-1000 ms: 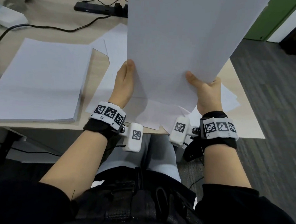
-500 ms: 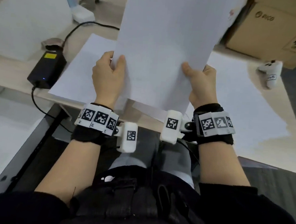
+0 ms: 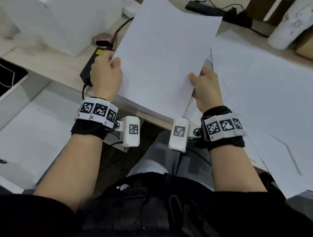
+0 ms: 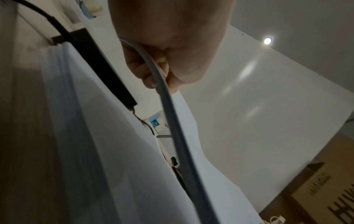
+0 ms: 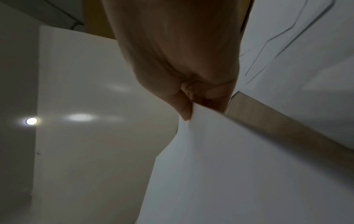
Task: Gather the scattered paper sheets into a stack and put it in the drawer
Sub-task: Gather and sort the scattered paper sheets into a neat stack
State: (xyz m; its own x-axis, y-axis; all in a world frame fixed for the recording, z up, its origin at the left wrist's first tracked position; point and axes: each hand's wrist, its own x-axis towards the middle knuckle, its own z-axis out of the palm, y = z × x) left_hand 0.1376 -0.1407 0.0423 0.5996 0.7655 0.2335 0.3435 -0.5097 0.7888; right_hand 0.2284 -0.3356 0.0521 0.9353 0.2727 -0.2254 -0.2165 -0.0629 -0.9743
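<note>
Here both the left hand and right hand grip the unmarked paper stack.

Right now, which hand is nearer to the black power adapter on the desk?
Left. The left hand grips the paper stack directly over the black power adapter, partly covering it. The right hand holds the stack's opposite edge, well away from it.

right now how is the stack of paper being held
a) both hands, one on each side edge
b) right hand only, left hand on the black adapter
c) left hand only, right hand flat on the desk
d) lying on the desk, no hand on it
a: the left hand grips the left edge of the paper stack and the right hand grips its right edge, holding it up above the desk; each wrist view shows the paper pinched.
</note>
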